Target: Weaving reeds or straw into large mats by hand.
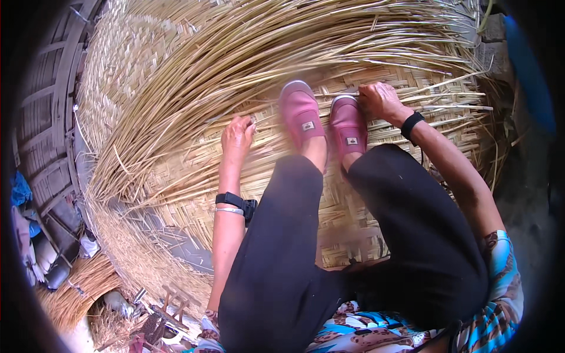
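Observation:
I sit on a woven mat (347,226) of pale split strips, my pink shoes (299,112) resting among loose strips. My left hand (238,130), left of the shoes, has curled fingers closed on pale strips. Beside the right shoe, my right hand (381,101) is closed on a strip that runs across by the shoe tips. A long, curving bundle of thin yellowish strips (247,53) lies beyond both hands, fanning toward the left.
A slatted wooden structure (50,112) stands at the left, with blue plastic (20,188), brown fibre bundles (82,282) and wooden pieces (173,300) below. Grey blocks (494,56) and a blue object (527,70) sit at the upper right.

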